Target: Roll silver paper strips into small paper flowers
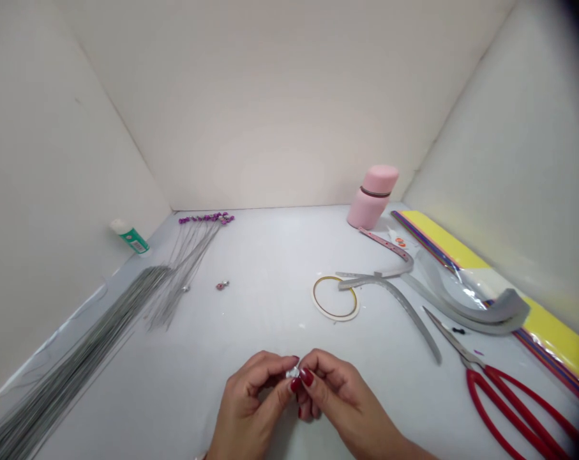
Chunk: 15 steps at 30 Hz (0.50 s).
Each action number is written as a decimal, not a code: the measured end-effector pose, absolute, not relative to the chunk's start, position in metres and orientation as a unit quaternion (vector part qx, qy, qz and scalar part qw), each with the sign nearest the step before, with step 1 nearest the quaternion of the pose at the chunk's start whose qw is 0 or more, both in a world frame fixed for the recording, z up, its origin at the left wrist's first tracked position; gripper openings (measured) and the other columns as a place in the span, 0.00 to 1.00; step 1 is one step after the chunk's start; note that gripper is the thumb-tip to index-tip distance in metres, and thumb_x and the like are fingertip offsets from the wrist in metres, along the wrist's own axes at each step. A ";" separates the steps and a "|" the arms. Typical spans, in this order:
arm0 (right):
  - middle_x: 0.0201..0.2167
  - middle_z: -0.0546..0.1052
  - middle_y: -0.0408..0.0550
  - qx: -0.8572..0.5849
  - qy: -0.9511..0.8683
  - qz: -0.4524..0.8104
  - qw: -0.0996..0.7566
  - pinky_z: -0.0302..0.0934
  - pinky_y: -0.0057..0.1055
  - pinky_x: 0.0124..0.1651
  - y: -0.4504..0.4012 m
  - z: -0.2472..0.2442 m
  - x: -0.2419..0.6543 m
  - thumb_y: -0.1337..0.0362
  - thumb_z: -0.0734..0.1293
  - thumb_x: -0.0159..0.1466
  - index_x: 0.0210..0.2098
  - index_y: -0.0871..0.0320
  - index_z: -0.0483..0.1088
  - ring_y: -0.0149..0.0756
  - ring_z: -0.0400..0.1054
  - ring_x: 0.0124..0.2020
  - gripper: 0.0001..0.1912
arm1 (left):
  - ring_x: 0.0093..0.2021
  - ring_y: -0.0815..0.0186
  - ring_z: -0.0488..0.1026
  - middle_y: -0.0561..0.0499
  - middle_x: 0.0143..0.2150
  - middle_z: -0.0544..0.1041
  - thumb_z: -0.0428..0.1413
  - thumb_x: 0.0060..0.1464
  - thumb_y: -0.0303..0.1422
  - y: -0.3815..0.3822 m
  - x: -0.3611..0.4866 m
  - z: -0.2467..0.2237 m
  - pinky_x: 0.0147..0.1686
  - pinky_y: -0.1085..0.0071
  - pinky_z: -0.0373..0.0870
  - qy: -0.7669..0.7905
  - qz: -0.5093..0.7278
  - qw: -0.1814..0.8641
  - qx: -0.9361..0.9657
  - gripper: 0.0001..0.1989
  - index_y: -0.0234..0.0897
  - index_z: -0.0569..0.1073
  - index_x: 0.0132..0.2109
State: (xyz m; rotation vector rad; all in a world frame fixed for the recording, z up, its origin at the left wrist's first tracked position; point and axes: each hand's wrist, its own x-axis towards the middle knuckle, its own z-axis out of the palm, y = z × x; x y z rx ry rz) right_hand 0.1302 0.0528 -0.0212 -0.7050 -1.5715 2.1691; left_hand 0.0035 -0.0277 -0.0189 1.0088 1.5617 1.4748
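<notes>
Close to the front edge, my left hand (251,399) and my right hand (339,399) meet fingertip to fingertip. Between them is a small silvery-white crumpled piece (293,371), pinched by the thumb and finger of each hand. Its exact kind is too small to make out, and fingers cover part of it. Ahead on the white tabletop lies a small pink-and-silver bit (221,285). A roll of narrow white tape (336,316) rests flat, a little beyond my right hand.
Thin grey wires (102,332) lie along the left, with purple-tipped wire stems (205,219) behind and a green-white tube (133,239) by the wall. To the right are red-handled scissors (490,383), curled grey strips (404,300), yellow sheets (442,239) and a pink flask (373,198).
</notes>
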 end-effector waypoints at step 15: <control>0.19 0.65 0.40 -0.262 -0.559 0.762 0.192 0.53 0.24 0.24 0.049 -0.020 0.127 0.53 0.61 0.60 0.26 0.61 0.63 0.26 0.61 0.20 0.16 | 0.25 0.67 0.72 0.51 0.24 0.77 0.63 0.39 0.32 -0.029 0.015 -0.018 0.27 0.75 0.69 0.634 0.636 0.375 0.230 0.07 0.35 0.78 0.30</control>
